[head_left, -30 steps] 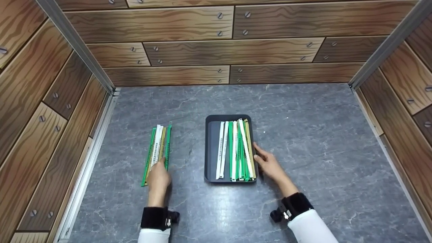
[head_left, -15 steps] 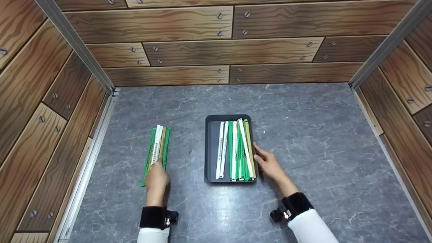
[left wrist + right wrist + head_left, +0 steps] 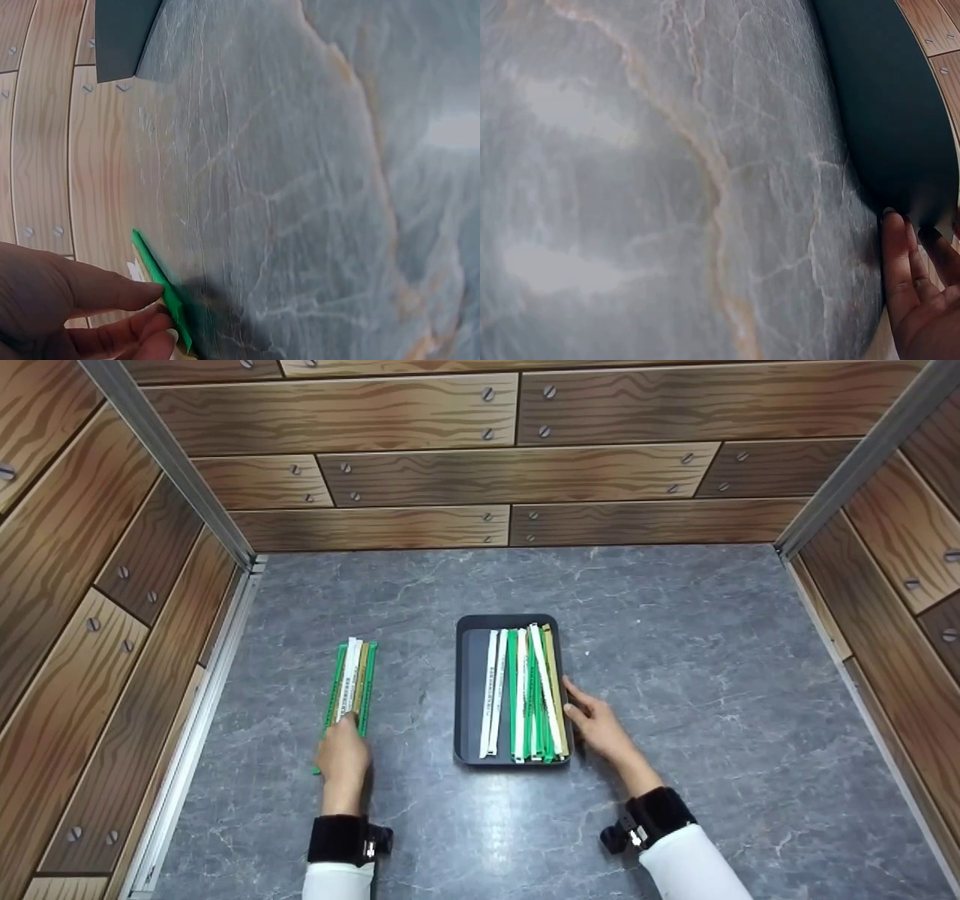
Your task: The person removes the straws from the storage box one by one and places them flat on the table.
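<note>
Head view: grey tabletop (image 3: 690, 645); on it, a dark tray (image 3: 472, 690) with slim strips (image 3: 523, 690); left of the tray, a strip bundle (image 3: 350, 675), pinched by the left hand (image 3: 343, 751); touching the tray's right side, the outstretched right hand (image 3: 600, 729).

The loose sticks (image 3: 351, 675) are green, white and gold, with dark print on the white. The sticks in the tray (image 3: 523, 697) are the same colours. The tray (image 3: 471, 697) is dark grey, the tabletop (image 3: 675, 622) grey with pale and tan veins, the walls (image 3: 420, 416) brown wood-grain, the sleeves (image 3: 337, 881) white, the wristbands (image 3: 334, 840) black.
</note>
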Tool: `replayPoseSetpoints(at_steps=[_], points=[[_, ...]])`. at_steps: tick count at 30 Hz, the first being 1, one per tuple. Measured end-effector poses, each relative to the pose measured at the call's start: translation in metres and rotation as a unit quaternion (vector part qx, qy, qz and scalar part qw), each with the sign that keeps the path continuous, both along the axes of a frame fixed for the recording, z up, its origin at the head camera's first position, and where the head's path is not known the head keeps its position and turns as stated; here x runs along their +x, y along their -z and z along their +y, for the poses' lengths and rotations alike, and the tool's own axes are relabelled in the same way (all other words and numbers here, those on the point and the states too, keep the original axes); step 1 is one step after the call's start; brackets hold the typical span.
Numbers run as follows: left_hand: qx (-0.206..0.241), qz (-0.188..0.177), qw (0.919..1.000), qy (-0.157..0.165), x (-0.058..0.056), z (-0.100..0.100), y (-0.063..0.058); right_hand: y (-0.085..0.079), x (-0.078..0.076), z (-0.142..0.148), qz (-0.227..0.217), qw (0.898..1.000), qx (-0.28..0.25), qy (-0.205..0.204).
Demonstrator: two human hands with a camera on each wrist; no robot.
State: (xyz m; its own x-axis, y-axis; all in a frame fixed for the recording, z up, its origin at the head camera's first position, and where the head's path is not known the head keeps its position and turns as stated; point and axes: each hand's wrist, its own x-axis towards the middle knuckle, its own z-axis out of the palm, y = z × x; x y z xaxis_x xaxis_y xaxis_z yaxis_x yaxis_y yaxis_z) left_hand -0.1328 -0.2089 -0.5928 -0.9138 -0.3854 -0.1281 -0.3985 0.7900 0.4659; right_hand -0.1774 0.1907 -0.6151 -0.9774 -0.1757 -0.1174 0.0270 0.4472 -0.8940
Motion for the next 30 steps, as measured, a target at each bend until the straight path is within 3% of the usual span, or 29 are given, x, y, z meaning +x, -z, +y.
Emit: replayPoseSetpoints(at_steps=[7, 11, 16, 23, 27, 30], points=[[-0.003, -0.006, 1.0, 0.001, -0.002, 0.0, -0.002, -0.001, 0.0, 0.0, -0.004, 1.0, -0.011, -0.006], [-0.014, 0.03, 0.9994, 0.015, -0.003, 0.01, -0.007, 0.0, -0.001, 0.001, -0.003, 1.0, -0.016, -0.009], [0.005, 0.113, 0.9889, 0.096, -0.007, 0.045, -0.02, 0.001, -0.001, 0.0, 0.0, 1.0, -0.008, -0.005], [0.058, 0.164, 0.9569, 0.233, -0.017, 0.118, -0.028, 0.001, -0.001, -0.001, -0.001, 1.0, -0.008, -0.002], [0.065, 0.177, 0.945, 0.267, -0.024, 0.149, -0.021, 0.001, -0.001, -0.001, 0.0, 1.0, -0.007, -0.001], [0.036, 0.163, 0.9495, 0.266, -0.031, 0.161, -0.012, 0.002, -0.001, 0.0, 0.006, 1.0, -0.009, -0.001]])
